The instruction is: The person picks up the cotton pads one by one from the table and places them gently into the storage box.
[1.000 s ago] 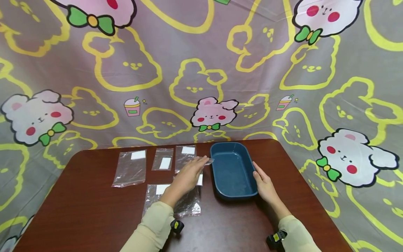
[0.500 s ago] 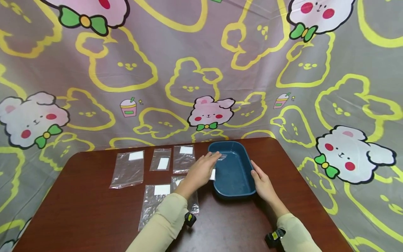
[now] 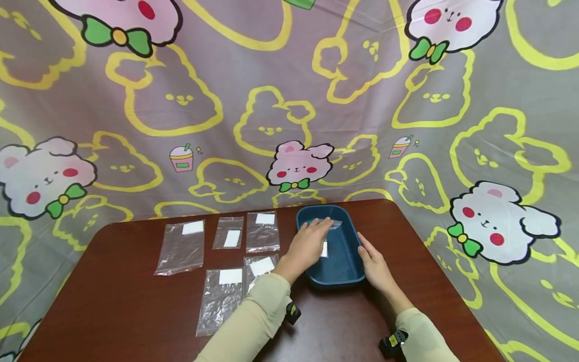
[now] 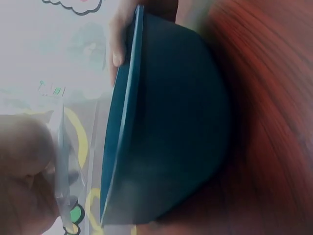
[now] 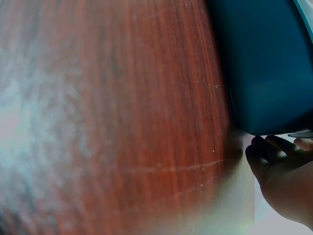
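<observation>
the left hand (image 3: 307, 245) pinches a clear zip bag (image 3: 328, 227) over the blue plastic tub (image 3: 350, 261); the right hand (image 3: 373, 263), fingers straight, rests against the tub's right wall; five more bags (image 3: 221, 291) lie on the brown table (image 3: 113, 311).

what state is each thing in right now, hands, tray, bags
left hand: over the tray, pinching a clear bag
right hand: resting against the tray's right side
tray: upright on the table
five bags: flat on the table, left of the tray
</observation>
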{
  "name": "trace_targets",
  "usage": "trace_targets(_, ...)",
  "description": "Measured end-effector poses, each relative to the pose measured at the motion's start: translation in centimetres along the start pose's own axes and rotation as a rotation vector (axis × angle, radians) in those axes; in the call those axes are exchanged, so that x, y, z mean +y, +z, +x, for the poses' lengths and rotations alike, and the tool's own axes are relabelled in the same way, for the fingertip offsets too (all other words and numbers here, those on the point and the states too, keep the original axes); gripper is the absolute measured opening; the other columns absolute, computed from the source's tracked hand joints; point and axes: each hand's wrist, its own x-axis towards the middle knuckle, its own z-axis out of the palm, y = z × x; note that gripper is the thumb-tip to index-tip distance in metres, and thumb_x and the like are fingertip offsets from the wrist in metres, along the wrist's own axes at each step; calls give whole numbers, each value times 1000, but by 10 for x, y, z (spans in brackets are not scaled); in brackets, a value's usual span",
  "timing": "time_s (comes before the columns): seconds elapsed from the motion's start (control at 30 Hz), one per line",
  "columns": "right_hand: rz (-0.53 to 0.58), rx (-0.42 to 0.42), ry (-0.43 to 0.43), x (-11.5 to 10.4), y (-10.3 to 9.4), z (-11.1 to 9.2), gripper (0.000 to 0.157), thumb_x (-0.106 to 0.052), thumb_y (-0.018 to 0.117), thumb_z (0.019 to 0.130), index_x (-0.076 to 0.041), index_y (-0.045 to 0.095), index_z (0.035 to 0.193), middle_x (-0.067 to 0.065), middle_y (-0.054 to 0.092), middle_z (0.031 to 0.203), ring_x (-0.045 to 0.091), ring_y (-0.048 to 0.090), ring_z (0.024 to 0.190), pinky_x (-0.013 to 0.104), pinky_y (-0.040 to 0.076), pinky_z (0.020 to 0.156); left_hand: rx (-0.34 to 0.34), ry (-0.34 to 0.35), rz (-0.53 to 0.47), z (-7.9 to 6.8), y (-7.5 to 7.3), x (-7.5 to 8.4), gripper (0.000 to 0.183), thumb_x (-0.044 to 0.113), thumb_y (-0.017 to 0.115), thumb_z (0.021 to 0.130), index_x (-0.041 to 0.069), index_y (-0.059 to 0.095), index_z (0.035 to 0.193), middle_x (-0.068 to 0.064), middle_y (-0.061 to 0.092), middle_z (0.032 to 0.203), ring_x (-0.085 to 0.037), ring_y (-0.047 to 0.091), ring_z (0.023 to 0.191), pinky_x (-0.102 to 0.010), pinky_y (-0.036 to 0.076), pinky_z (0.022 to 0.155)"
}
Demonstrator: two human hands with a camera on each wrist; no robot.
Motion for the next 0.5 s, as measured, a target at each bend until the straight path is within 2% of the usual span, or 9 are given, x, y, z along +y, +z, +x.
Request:
trace_targets(0.23, -11, 4, 8, 3, -1, 0, 48, -16, 39, 110, -2, 34, 156, 23, 36, 157, 40, 34, 143, 58, 27, 116, -30, -13, 47, 12, 8, 15, 43, 17, 46, 108, 16, 47, 151, -2, 45, 155, -26, 40, 143, -47, 33, 116)
trace_targets(0.5, -1, 1, 17, 4, -1, 2, 48, -18, 40, 110, -3, 34, 156, 21, 37, 157, 38, 34, 143, 56, 27, 116, -22, 9, 88, 18, 15, 22, 44, 15, 47, 108, 16, 47, 151, -2, 46, 154, -25, 42, 142, -48, 35, 115)
